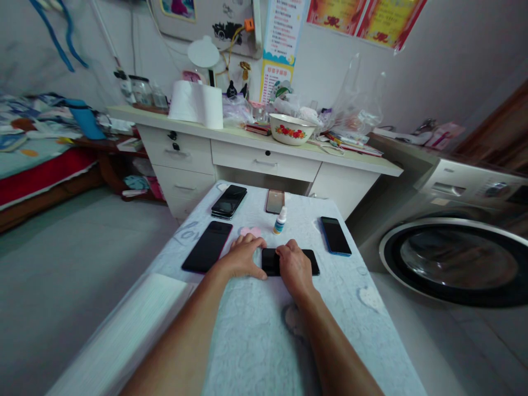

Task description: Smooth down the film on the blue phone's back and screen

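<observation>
Fingers of the left hand (243,258) spread, thumb and forefinger parted at the near and far corners of the phone's left end. Right hand (295,269) bent over the phone's middle, fingers curled down onto the screen; I cannot tell from my end whether they pinch anything. Phone (270,264) lies flat, dark screen up, lengthwise across the cloth-covered surface (256,335), its right end showing past the knuckles. Just beyond it I note a small bottle (279,221), upright, white-topped, label blue and yellow. Tablet (208,246), black with a pinkish edge, just beside the left hand; stacked phones (229,201) behind that. Brown phone (275,201) at the far edge, past the bottle. Blue phone (336,236) off to the right, apart from the hand. Farther back, drawers (264,162); on top, a flowered bowl (284,137) and paper roll (213,107).
</observation>
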`<state>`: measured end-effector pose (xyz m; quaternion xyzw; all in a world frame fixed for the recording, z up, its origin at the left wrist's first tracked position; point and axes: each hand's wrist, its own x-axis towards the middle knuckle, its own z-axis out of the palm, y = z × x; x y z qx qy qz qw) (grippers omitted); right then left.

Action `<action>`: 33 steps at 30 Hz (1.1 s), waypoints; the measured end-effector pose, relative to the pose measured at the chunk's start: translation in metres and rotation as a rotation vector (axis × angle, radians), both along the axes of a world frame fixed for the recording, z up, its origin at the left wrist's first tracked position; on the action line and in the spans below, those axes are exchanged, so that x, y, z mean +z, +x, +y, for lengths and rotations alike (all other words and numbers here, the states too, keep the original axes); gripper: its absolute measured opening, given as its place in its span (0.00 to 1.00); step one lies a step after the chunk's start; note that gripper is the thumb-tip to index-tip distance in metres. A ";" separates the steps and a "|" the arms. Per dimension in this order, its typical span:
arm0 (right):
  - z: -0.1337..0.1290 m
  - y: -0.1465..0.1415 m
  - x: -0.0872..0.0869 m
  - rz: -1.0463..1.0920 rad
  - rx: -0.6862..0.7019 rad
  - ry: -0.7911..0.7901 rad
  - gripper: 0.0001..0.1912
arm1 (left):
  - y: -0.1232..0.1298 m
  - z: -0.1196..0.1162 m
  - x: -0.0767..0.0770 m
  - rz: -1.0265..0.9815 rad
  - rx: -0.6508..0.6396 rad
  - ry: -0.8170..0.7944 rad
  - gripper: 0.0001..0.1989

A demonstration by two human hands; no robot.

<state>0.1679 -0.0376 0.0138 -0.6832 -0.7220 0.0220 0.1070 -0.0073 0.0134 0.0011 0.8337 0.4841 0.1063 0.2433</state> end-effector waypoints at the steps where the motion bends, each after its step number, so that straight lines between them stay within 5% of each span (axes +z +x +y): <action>1: 0.000 -0.001 0.000 0.005 0.016 0.001 0.16 | 0.000 0.000 0.000 0.003 0.002 -0.003 0.36; 17: 0.001 -0.013 0.004 0.005 0.221 -0.017 0.13 | -0.001 0.002 -0.006 -0.001 0.015 0.006 0.39; 33: -0.002 0.017 0.003 0.011 -0.007 -0.013 0.17 | -0.001 -0.001 -0.002 -0.024 0.014 -0.001 0.36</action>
